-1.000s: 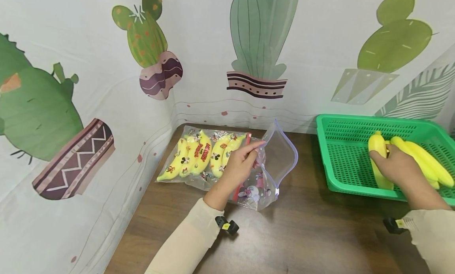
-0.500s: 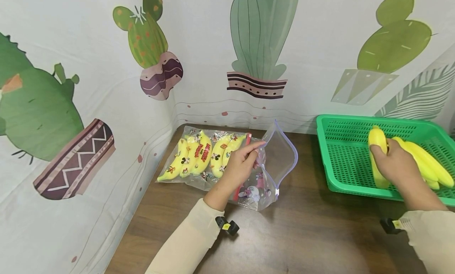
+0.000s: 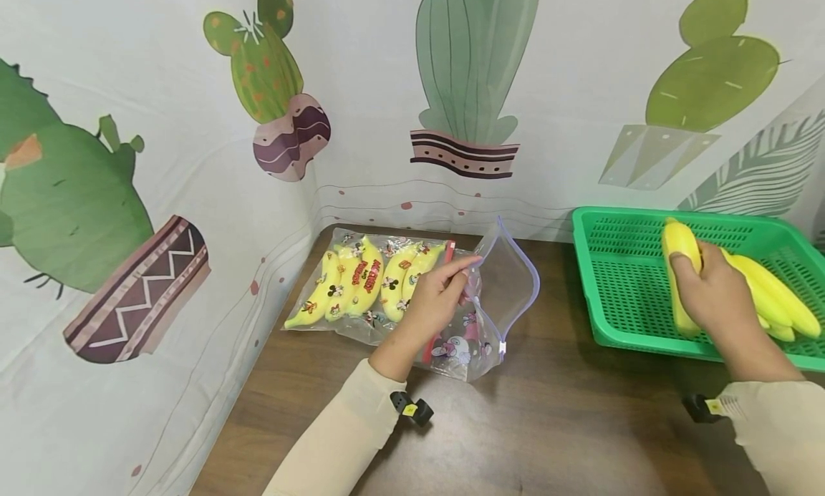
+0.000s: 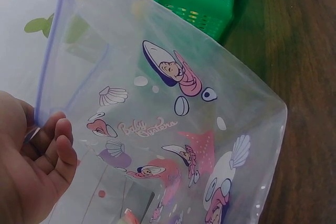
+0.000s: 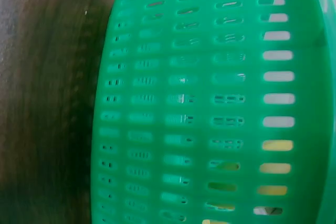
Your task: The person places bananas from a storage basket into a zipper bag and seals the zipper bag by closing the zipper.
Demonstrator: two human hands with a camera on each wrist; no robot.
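My left hand (image 3: 433,303) pinches the purple zip rim of a clear printed bag (image 3: 459,349), whose mouth gapes to the right. From the left wrist view, the same bag (image 4: 181,103) shows pink and purple cartoon prints, with my left fingers (image 4: 63,150) curled at the rim. Over at the right, my right hand (image 3: 718,303) grips a yellow banana (image 3: 679,245) inside the green basket (image 3: 583,267), thumb on the near side. More bananas (image 3: 776,295) lie to the right of that hand. Only the basket's slotted wall (image 5: 205,72) fills the right wrist view; the hand is hidden there.
Left of the open bag lies another clear bag (image 3: 367,274) with a red zip and several bananas in it. The brown table (image 3: 548,410) runs along the front. A cactus-print cloth (image 3: 374,124) stands close behind everything.
My right hand has raised the banana slightly and shifted it left and toward the back of the basket. My left hand and the bag have stayed in place.
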